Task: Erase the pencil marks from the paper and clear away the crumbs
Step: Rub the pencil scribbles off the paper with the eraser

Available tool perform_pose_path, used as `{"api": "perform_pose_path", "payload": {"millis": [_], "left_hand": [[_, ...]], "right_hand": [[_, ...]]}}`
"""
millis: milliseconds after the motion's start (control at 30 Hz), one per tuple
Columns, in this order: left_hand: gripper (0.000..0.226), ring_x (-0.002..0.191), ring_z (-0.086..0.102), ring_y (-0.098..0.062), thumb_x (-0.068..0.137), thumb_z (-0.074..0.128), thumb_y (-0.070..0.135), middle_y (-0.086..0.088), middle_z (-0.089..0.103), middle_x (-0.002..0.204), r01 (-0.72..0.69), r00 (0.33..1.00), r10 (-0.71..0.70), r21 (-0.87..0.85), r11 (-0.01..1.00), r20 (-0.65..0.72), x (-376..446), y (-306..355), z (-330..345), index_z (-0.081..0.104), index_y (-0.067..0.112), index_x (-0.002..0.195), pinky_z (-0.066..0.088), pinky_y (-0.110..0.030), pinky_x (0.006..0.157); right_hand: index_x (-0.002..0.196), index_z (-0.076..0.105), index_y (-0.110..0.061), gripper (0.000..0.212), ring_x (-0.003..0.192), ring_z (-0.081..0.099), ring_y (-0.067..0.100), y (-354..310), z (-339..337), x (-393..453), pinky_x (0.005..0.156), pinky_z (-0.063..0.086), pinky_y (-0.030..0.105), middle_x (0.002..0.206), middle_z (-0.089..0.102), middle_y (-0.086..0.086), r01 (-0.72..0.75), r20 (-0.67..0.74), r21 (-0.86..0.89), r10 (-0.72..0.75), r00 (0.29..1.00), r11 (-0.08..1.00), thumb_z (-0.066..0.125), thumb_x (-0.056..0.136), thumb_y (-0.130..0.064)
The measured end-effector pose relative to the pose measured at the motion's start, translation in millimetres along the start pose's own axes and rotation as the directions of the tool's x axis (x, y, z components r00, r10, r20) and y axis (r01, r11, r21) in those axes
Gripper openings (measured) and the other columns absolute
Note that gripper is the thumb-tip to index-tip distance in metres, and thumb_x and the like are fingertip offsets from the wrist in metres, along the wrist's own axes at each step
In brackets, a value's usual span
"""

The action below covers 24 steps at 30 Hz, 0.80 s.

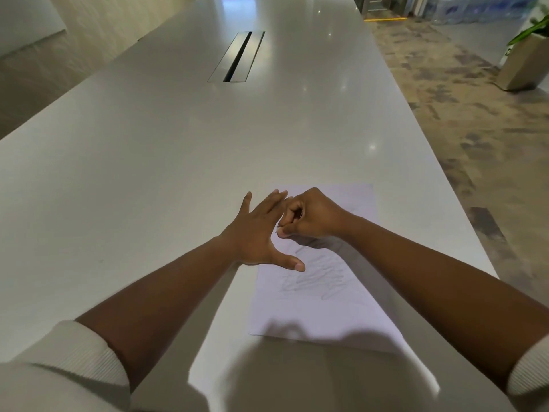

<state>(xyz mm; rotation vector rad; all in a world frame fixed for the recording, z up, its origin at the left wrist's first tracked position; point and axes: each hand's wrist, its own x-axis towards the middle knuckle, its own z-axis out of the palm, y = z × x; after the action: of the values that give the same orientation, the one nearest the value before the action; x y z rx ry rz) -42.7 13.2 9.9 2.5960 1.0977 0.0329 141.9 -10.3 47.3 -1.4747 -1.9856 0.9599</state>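
Left grip (258, 230): I see it spread flat, pressing paper (320, 298) on desk (148, 162).
Right grip (312, 215): curled, pinching something small I cannot identify.
Pencil marks (318, 278): visible.

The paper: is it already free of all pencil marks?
No, grey pencil scribbles still show on the paper, just below the left hand.

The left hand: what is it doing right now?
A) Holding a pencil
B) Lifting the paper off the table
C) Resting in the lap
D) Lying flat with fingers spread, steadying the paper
D: the left hand lies flat, fingers spread, with its thumb on the paper's left edge.
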Motion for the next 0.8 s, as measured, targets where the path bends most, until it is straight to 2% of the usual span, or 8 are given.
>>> {"api": "perform_pose_path", "payload": {"millis": [200,367,433,500,567,633,733,800], "left_hand": [[0.149,0.151,-0.027,-0.001,0.047,0.04,0.11,0.011,-0.017,0.17,0.034,0.997,-0.036,0.031,0.999,0.07,-0.7,0.8,-3.1,-0.005,0.029,0.164,-0.014,-0.056,0.123],[0.154,0.149,-0.03,0.001,0.048,0.044,0.108,0.013,-0.021,0.169,0.06,0.994,-0.064,0.046,0.997,0.087,-2.1,3.0,-4.9,-0.014,0.024,0.163,-0.016,-0.055,0.123],[0.153,0.149,-0.03,0.002,0.049,0.046,0.108,0.014,-0.022,0.169,0.066,0.993,-0.07,0.051,0.997,0.097,-2.1,3.6,-5.5,-0.015,0.025,0.163,-0.017,-0.055,0.123],[0.154,0.148,-0.031,0.002,0.048,0.047,0.107,0.014,-0.022,0.169,0.066,0.992,-0.071,0.05,0.997,0.105,-1.9,4.3,-6.0,-0.016,0.025,0.162,-0.018,-0.055,0.123],[0.155,0.148,-0.031,0.002,0.048,0.048,0.107,0.014,-0.022,0.169,0.066,0.992,-0.071,0.05,0.997,0.105,-2.0,3.8,-6.4,-0.016,0.025,0.162,-0.018,-0.055,0.122],[0.155,0.149,-0.03,0.001,0.048,0.048,0.107,0.014,-0.022,0.169,0.067,0.992,-0.071,0.046,0.997,0.102,-0.9,3.5,-5.8,-0.016,0.026,0.162,-0.017,-0.055,0.123],[0.156,0.149,-0.03,0.001,0.046,0.046,0.109,0.014,-0.022,0.169,0.071,0.992,-0.075,0.046,0.996,0.103,-0.2,3.5,-5.5,-0.015,0.025,0.163,-0.016,-0.055,0.123],[0.156,0.149,-0.03,0.001,0.046,0.046,0.109,0.014,-0.022,0.169,0.073,0.991,-0.078,0.043,0.996,0.105,-0.2,3.9,-5.7,-0.015,0.025,0.162,-0.016,-0.055,0.123]], "right_hand": [[0.068,0.075,-0.006,0.011,0.071,0.069,0.005,0.4,3.7,-4.5,0.066,0.052,0.017,0.072,0.073,-0.003,0.075,-0.007,-0.013,-0.075,0.997,0.997,0.085,0.072,-0.01],[0.067,0.074,-0.008,0.01,0.068,0.07,0.008,0.7,0.9,-16.3,0.066,0.055,0.022,0.07,0.074,-0.002,0.123,0.086,-0.089,-0.116,0.99,0.988,0.082,0.073,-0.011],[0.065,0.072,-0.004,0.012,0.064,0.068,0.012,8.8,-9.3,-7.8,0.063,0.056,0.028,0.067,0.073,0.004,0.108,-0.055,-0.132,-0.116,0.992,0.985,0.079,0.073,-0.011],[0.066,0.073,-0.006,0.01,0.064,0.068,0.01,16.2,-19.8,-1.0,0.063,0.054,0.024,0.068,0.073,0.002,0.059,-0.196,-0.135,-0.085,0.977,0.989,0.08,0.072,-0.009],[0.066,0.074,-0.008,0.01,0.065,0.068,0.009,18.2,-20.6,-0.7,0.064,0.053,0.023,0.069,0.073,-0.001,0.052,-0.23,-0.129,-0.081,0.97,0.99,0.082,0.072,-0.009],[0.063,0.071,-0.01,0.012,0.065,0.069,0.008,13.8,-13.7,-9.5,0.063,0.054,0.024,0.068,0.072,-0.003,0.076,-0.158,-0.109,-0.093,0.983,0.991,0.081,0.071,-0.007],[0.063,0.071,-0.012,0.015,0.068,0.069,0.004,3.5,-2.7,-25.3,0.064,0.052,0.017,0.069,0.073,-0.006,0.103,0.033,-0.064,-0.101,0.994,0.993,0.083,0.072,-0.009],[0.064,0.072,-0.012,0.014,0.067,0.069,0.003,3.6,-5.2,-24.4,0.063,0.05,0.014,0.07,0.073,-0.007,0.101,0.061,-0.082,-0.096,0.994,0.992,0.084,0.072,-0.011]]}}
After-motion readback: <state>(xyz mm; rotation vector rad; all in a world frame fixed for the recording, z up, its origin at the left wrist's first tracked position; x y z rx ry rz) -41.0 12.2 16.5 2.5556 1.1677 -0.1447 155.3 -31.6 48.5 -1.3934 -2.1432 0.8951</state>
